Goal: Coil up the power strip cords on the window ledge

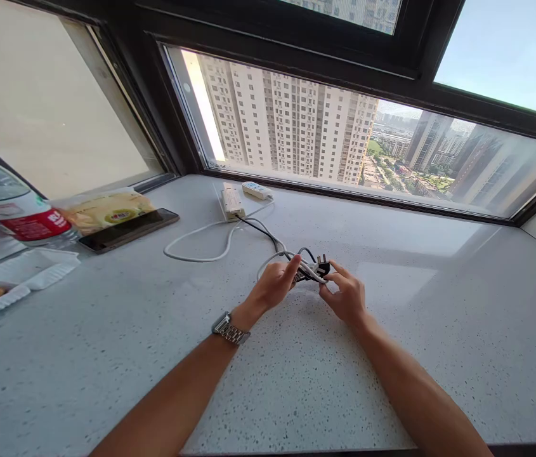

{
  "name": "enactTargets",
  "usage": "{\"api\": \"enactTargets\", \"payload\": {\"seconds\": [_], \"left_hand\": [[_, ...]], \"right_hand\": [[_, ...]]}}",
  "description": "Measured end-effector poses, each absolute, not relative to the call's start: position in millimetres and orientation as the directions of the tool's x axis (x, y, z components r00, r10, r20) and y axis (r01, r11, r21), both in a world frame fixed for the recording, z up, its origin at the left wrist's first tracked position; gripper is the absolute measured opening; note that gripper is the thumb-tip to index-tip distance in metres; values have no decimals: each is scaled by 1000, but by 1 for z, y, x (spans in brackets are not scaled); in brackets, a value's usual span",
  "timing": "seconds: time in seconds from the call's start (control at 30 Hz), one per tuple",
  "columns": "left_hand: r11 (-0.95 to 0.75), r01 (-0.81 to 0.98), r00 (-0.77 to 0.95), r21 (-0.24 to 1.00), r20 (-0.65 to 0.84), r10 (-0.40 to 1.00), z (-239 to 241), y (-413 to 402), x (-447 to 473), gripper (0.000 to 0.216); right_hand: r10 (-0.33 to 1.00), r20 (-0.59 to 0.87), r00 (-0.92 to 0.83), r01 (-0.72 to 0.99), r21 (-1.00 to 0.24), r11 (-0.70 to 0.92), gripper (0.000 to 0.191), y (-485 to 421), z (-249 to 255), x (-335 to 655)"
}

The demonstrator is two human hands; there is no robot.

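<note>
Grey and white cable, gathered into a small bundle (pixel 306 270), sits between both hands just right of the frame's centre, held slightly above the speckled pale tabletop (pixel 296 381). The left hand (pixel 274 284) is closed around the bundle's left end, thumb on top, with a metal-link wristwatch (pixel 229 329) on its wrist. The right hand (pixel 346 297) pinches the bundle's right end with fingertips and thumb, just below a black plug (pixel 323 264) whose prongs point up and to the right. From the bundle, a black cable (pixel 261 230) and a white cable (pixel 201 244) run up and to the left across the tabletop — the white one swings out in a wide loop before turning back — to a white power strip (pixel 232 200) lying near the window, upper centre of the frame. Just right of the strip lies a small white adapter (pixel 255 189). Further out, at the left, a dark phone (pixel 127 230) lies flat, touching a yellow snack packet (pixel 106 211) behind it. A plastic water bottle (pixel 6 206) with a red label lies on its side at the far left edge, and below it a white foam tray (pixel 20 279) holds a browned piece of food. Beyond the dark window frame (pixel 391 79) — high-rise blocks and hazy sky.
</note>
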State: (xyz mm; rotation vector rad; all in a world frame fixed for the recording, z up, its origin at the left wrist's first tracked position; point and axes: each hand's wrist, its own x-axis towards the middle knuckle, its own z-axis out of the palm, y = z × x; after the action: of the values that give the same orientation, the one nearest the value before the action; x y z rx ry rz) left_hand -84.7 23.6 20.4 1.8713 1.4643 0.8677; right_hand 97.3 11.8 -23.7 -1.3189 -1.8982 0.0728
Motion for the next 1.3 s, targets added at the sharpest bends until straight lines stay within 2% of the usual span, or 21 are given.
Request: {"api": "enactTargets", "payload": {"seconds": [0.13, 0.27, 0.37, 0.43, 0.57, 0.67, 0.77, 0.83, 0.9, 0.93, 1.03, 1.1, 1.2, 1.3], "left_hand": [[-215, 575, 213, 789, 109, 971, 28, 24, -102, 69], [-233, 443, 366, 866, 63, 928, 27, 25, -122, 71], [-147, 245, 342, 958, 56, 938, 26, 30, -135, 69], [-94, 40, 319, 995, 77, 945, 27, 34, -141, 66], [-85, -336, 230, 938, 169, 958, 32, 41, -150, 64], [-156, -457, 97, 876, 223, 970, 40, 43, -155, 63], [-231, -369, 97, 900, 285, 954, 60, 50, -156, 66], [-328, -173, 145, 929, 353, 924, 84, 59, -153, 69], [-472, 84, 181, 878, 452, 873, 114, 71, -145, 70], [-514, 136, 179, 847, 489, 854, 128, 77, -137, 69], [-595, 201, 210, 778, 559, 802, 161, 89, -98, 66], [-639, 214, 308, 739, 570, 762, 167, 90, -61, 64], [-758, 170, 575, 630, 561, 596, 152, 84, -2, 62], [-726, 115, 765, 679, 406, 500, 125, 77, 45, 56]], "right_hand": [[739, 672, 49, 672, -569, 474, 20, 20, -23, 111], [822, 548, 154, 569, -729, 380, 27, 28, -24, 119], [881, 453, 135, 479, -808, 342, 30, 30, -26, 120], [889, 433, 149, 440, -834, 333, 30, 30, -26, 120], [887, 416, 201, 420, -855, 306, 27, 32, -25, 119], [892, 401, 206, 445, -851, 280, 20, 33, -27, 120], [888, 438, 140, 471, -818, 330, 8, 34, -29, 120], [864, 503, 37, 491, -762, 423, 6, 33, -31, 119], [810, 574, -118, 527, -656, 541, 10, 30, -32, 116], [775, 595, -211, 542, -588, 600, 14, 29, -33, 114], [668, 577, -469, 558, -392, 731, 21, 21, -31, 105], [629, 527, -571, 569, -299, 766, 21, 15, -30, 99], [618, 467, -632, 590, -228, 775, 41, 7, -27, 93], [622, 465, -630, 617, -187, 764, 40, 3, -26, 93]]}}
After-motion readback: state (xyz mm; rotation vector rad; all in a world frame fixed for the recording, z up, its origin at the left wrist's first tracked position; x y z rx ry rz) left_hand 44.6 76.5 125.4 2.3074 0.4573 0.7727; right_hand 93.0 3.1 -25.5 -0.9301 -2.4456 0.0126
